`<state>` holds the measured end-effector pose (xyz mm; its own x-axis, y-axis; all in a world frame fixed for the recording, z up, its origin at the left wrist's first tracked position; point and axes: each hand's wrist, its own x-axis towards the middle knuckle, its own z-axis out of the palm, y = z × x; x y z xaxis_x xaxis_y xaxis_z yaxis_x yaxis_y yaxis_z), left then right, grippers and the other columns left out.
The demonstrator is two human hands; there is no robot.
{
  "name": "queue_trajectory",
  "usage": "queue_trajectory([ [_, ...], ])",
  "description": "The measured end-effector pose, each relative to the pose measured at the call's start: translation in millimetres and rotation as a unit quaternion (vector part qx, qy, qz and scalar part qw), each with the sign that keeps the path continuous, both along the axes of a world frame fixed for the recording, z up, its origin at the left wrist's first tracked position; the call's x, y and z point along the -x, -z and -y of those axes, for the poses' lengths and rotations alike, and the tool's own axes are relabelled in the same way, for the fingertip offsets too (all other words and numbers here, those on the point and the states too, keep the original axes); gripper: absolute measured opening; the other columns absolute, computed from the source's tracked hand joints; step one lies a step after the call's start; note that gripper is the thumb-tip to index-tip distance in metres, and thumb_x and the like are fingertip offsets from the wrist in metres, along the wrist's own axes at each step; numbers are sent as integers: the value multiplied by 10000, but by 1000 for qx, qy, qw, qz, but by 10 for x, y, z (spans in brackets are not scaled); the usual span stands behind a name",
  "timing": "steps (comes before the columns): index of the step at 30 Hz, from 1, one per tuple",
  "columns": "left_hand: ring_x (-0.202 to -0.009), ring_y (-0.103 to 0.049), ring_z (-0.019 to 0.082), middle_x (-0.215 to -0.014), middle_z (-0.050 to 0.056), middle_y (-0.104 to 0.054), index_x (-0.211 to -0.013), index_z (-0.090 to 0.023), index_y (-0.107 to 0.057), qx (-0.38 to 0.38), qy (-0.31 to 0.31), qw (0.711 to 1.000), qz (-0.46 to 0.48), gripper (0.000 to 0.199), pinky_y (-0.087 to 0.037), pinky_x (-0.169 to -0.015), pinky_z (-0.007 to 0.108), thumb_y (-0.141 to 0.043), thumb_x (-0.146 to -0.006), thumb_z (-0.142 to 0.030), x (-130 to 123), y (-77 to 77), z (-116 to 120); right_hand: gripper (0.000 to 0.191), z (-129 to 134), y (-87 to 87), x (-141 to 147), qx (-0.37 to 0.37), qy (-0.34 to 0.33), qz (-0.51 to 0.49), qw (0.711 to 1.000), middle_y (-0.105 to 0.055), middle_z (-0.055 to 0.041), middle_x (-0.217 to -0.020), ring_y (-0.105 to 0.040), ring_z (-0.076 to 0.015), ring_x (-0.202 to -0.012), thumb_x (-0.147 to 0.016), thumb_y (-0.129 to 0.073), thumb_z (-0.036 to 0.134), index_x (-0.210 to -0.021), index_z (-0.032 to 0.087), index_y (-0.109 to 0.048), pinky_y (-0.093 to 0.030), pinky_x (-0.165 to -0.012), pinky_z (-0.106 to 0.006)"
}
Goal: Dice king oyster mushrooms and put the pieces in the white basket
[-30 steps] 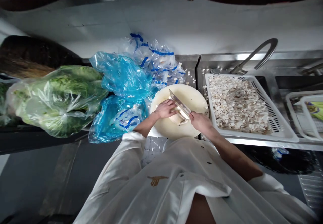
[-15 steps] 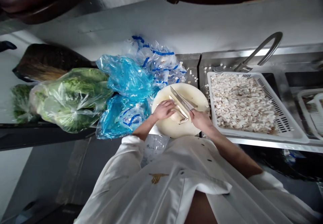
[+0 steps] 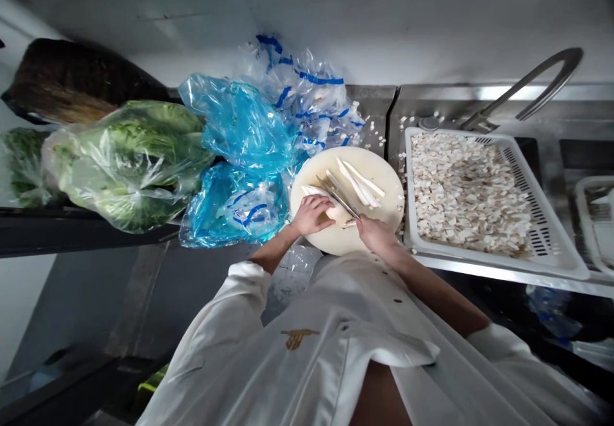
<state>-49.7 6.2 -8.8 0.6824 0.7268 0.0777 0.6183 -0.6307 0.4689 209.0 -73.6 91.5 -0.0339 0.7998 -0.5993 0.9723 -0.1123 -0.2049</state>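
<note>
A round cream cutting board (image 3: pixel 330 244) lies in front of me. My left hand (image 3: pixel 311 213) presses curled fingers on a pale mushroom (image 3: pixel 342 215), which looks like a king oyster mushroom and is partly hidden under the hand. In my right hand (image 3: pixel 377 236), closed round its handle, is a kitchen knife (image 3: pixel 338 194). Its blade points away and to the left, set at the mushroom close to my left fingertips. Long white mushroom slices (image 3: pixel 359 181) rest on the board to the right of the blade.
Right of the board, a white perforated basket (image 3: pixel 559 261) holds chopped mushroom pieces, with a faucet (image 3: pixel 532 87) behind. Blue plastic bags (image 3: pixel 240 122) and clear bags (image 3: pixel 321 93) crowd the left and back. Bagged leafy greens (image 3: pixel 139 164) sit farther left. Small bits are scattered behind the board.
The knife has moved left across the mushroom, and long slices now lie to the right of its blade. My left hand stays on the mushroom. The whole view has shifted slightly.
</note>
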Motion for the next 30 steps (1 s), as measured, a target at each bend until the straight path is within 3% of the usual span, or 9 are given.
queue_trajectory([
  [6,-1390,-503,311,-1453,94,-640,-1384,-281,-675,2,-4,1000,24,512,-351,-1183,500,-585,-1029,-638,-25,18,50,543,31,-79,44,-47,-8,7,999,-799,-154,-1120,-759,-274,-1041,-1154,-234,488,-1263,209,-687,-491,-901,-334],
  [11,-1399,-491,326,-1466,97,-630,-1388,-286,-684,4,-8,999,37,501,-335,-1198,523,-601,-1021,-617,-14,63,18,507,-31,-49,204,1,7,23,1000,-794,-160,-1167,-758,-262,-1068,-1157,-271,444,-1335,185,-669,-495,-915,-319],
  [16,-1408,-497,312,-1451,98,-644,-1386,-282,-683,6,20,999,42,484,-338,-1206,510,-569,-1044,-606,16,78,-8,551,-46,-77,196,-41,-2,29,999,-795,-155,-1152,-747,-271,-1069,-1151,-253,510,-1281,210,-698,-485,-936,-324],
  [22,-1427,-482,327,-1467,111,-631,-1366,-269,-692,-1,0,998,66,479,-336,-1215,529,-581,-1038,-599,30,159,18,514,-94,-37,343,5,10,35,999,-787,-147,-1197,-743,-267,-1105,-1159,-271,464,-1341,201,-674,-482,-938,-319],
  [27,-1406,-520,303,-1418,110,-652,-1343,-271,-696,7,26,996,80,431,-363,-1216,509,-532,-1071,-562,101,172,3,536,-45,-200,277,-26,-15,44,999,-797,-145,-1149,-746,-268,-1063,-1153,-264,505,-1263,220,-704,-475,-921,-314],
  [30,-1416,-517,299,-1415,113,-647,-1345,-271,-697,3,19,995,93,423,-369,-1229,506,-523,-1078,-550,117,227,-5,529,-13,-143,330,-14,-10,44,999,-793,-154,-1169,-744,-272,-1070,-1156,-259,499,-1300,221,-685,-468,-922,-319],
])
